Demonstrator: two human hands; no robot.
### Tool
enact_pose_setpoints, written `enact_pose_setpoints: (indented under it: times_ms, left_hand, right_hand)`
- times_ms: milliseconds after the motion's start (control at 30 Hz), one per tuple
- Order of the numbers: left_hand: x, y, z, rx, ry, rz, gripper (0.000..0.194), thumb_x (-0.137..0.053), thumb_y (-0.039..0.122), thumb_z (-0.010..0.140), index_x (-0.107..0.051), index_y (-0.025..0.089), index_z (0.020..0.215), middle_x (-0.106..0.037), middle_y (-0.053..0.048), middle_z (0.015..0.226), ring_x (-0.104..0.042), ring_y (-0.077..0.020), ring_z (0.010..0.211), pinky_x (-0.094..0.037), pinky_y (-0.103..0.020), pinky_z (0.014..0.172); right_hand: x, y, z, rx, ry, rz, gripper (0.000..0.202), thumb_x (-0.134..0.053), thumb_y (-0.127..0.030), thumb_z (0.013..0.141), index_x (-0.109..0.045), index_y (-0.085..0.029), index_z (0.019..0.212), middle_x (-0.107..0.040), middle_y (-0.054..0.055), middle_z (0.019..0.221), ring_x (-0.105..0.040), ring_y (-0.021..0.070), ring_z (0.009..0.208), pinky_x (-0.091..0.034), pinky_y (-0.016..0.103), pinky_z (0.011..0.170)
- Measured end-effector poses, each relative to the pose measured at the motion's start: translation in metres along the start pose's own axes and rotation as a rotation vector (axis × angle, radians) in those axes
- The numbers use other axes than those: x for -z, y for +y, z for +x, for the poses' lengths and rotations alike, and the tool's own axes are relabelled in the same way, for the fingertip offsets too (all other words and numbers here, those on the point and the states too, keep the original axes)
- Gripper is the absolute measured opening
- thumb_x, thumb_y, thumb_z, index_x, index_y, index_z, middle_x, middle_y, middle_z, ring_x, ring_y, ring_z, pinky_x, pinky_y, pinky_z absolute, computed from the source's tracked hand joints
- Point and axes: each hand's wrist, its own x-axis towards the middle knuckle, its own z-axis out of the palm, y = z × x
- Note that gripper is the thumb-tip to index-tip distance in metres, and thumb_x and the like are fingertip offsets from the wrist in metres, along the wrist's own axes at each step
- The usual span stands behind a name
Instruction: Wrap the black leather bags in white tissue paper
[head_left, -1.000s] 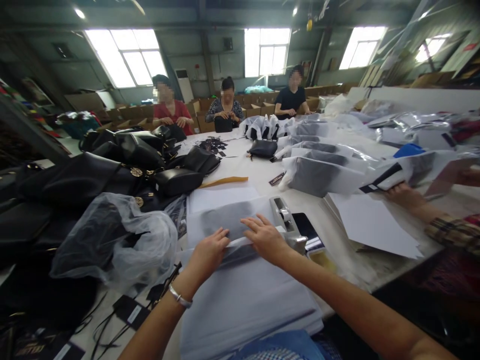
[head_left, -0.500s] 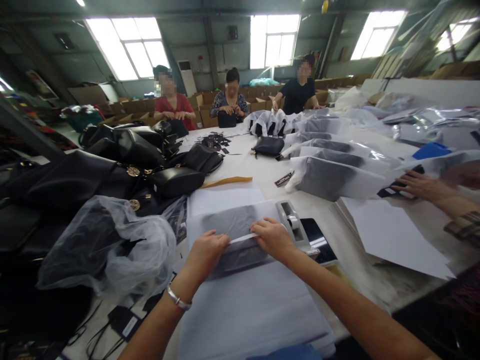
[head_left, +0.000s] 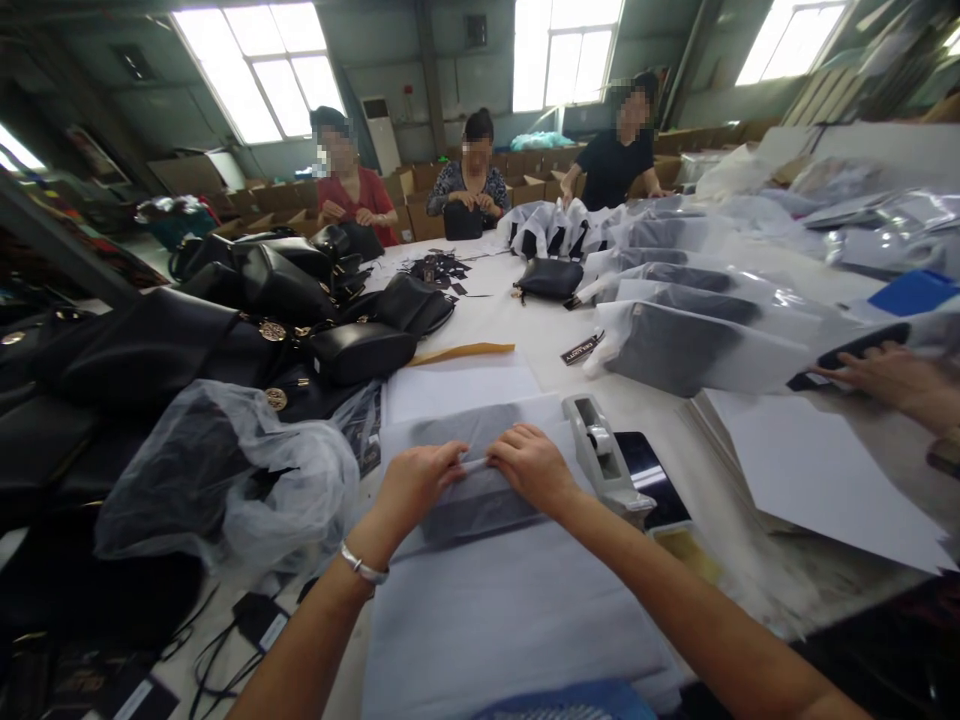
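Observation:
A dark flat item wrapped in thin white paper [head_left: 480, 510] lies on a stack of white sheets [head_left: 510, 620]. My left hand [head_left: 427, 475] pinches the folded paper edge near the middle of the wrap. Close beside it, my right hand [head_left: 529, 462] pinches the same edge, and a small gap separates the two hands. The dark item shows through the paper above and below the fold. Just right of the wrap stands a grey tape dispenser [head_left: 604, 450].
Black handbags [head_left: 150, 350] and clear plastic [head_left: 292, 490] fill the left. A phone [head_left: 649, 475], cardboard sheets [head_left: 817, 470] and bagged items [head_left: 667, 345] are on the right, where a co-worker's hand [head_left: 892, 375] rests on a dark item. Three people sit or stand across the table.
My hands have come closer together along the paper edge. The view has shifted slightly, and the co-worker's hand at the right has moved with its dark item.

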Motion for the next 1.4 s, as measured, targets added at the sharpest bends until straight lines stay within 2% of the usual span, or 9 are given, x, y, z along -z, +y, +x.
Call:
enact_pose_setpoints:
  times_ms: [467, 600, 700, 800, 900, 1000, 1133, 1267, 1400]
  left_hand:
    - [0.002, -0.027, -0.021, 0.135, 0.068, -0.111, 0.034, -0.063, 0.025, 0.09, -0.062, 0.026, 0.124, -0.076, -0.001, 0.096, -0.071, -0.0195, 0.089, -0.053, -0.03, 0.084]
    - [-0.006, -0.009, -0.026, 0.125, 0.243, 0.063, 0.038, -0.053, 0.018, 0.095, -0.057, 0.022, 0.132, -0.075, -0.007, 0.107, -0.068, -0.0228, 0.103, -0.035, -0.049, 0.113]
    - [-0.024, 0.015, -0.035, 0.066, 0.383, 0.125, 0.038, -0.046, 0.015, 0.097, -0.055, 0.021, 0.134, -0.065, -0.01, 0.13, -0.056, -0.0248, 0.126, -0.023, -0.054, 0.12]
    - [-0.047, 0.036, -0.038, -0.055, 0.298, 0.086, 0.035, -0.045, 0.015, 0.098, -0.059, 0.02, 0.13, -0.062, -0.009, 0.136, -0.055, -0.0232, 0.129, -0.036, -0.046, 0.115]
    - [-0.061, 0.045, -0.035, -0.019, 0.204, 0.084, 0.038, -0.051, 0.018, 0.095, -0.056, 0.02, 0.133, -0.053, -0.01, 0.145, -0.048, -0.0291, 0.134, -0.041, -0.051, 0.11]
    - [-0.059, 0.045, -0.032, 0.014, 0.164, 0.067, 0.042, -0.052, 0.023, 0.095, -0.052, 0.024, 0.138, -0.047, -0.011, 0.15, -0.042, -0.0311, 0.139, -0.037, -0.057, 0.111]
    - [-0.052, 0.041, -0.033, 0.06, 0.145, 0.048, 0.046, -0.057, 0.036, 0.093, -0.053, 0.031, 0.138, -0.036, -0.013, 0.156, -0.03, -0.0397, 0.144, -0.035, -0.066, 0.106]
    - [-0.053, 0.037, -0.034, 0.06, 0.132, 0.031, 0.05, -0.059, 0.043, 0.091, -0.053, 0.032, 0.139, -0.033, -0.014, 0.158, -0.026, -0.0415, 0.145, -0.034, -0.067, 0.106]
    - [-0.056, 0.035, -0.033, 0.042, 0.118, 0.049, 0.049, -0.055, 0.045, 0.092, -0.052, 0.031, 0.14, -0.032, -0.014, 0.158, -0.025, -0.042, 0.145, -0.035, -0.066, 0.105]
  right_hand:
    - [0.003, -0.002, 0.011, -0.099, -0.057, -0.033, 0.011, -0.059, -0.027, 0.096, -0.068, -0.021, 0.094, -0.068, 0.004, 0.09, -0.058, 0.0222, 0.089, -0.04, 0.034, 0.089]
    - [0.002, -0.002, 0.012, -0.124, -0.056, -0.023, 0.011, -0.06, -0.028, 0.095, -0.066, -0.021, 0.101, -0.069, 0.005, 0.094, -0.059, 0.023, 0.091, -0.041, 0.035, 0.09]
    - [-0.002, -0.002, 0.013, -0.149, -0.039, -0.018, 0.019, -0.062, -0.027, 0.093, -0.064, -0.02, 0.111, -0.07, 0.006, 0.098, -0.06, 0.0239, 0.093, -0.042, 0.036, 0.09]
    - [-0.003, 0.0, 0.016, -0.167, -0.004, -0.03, 0.024, -0.06, -0.025, 0.094, -0.062, -0.019, 0.117, -0.071, 0.007, 0.103, -0.061, 0.025, 0.097, -0.041, 0.039, 0.096]
    - [0.006, 0.006, 0.01, -0.188, 0.065, -0.052, 0.032, -0.057, -0.019, 0.093, -0.059, -0.02, 0.125, -0.065, 0.009, 0.124, -0.056, 0.0262, 0.115, -0.032, 0.046, 0.109]
    - [0.028, 0.021, -0.021, -0.277, 0.219, -0.081, 0.033, -0.056, -0.02, 0.092, -0.059, -0.019, 0.125, -0.057, 0.011, 0.137, -0.049, 0.028, 0.127, -0.03, 0.049, 0.112]
    - [0.055, 0.047, -0.096, -0.548, 0.397, -0.096, 0.03, -0.056, -0.039, 0.091, -0.067, -0.019, 0.11, -0.059, 0.013, 0.132, -0.048, 0.0296, 0.127, -0.034, 0.048, 0.111]
    - [0.062, 0.056, -0.16, -0.863, 0.381, 0.06, 0.04, -0.054, -0.054, 0.087, -0.073, -0.02, 0.093, -0.06, 0.014, 0.131, -0.05, 0.031, 0.127, -0.034, 0.05, 0.112]
    - [0.056, 0.052, -0.172, -1.04, 0.347, 0.369, 0.042, -0.057, -0.057, 0.085, -0.078, -0.021, 0.088, -0.058, 0.013, 0.135, -0.052, 0.031, 0.127, -0.033, 0.05, 0.112]
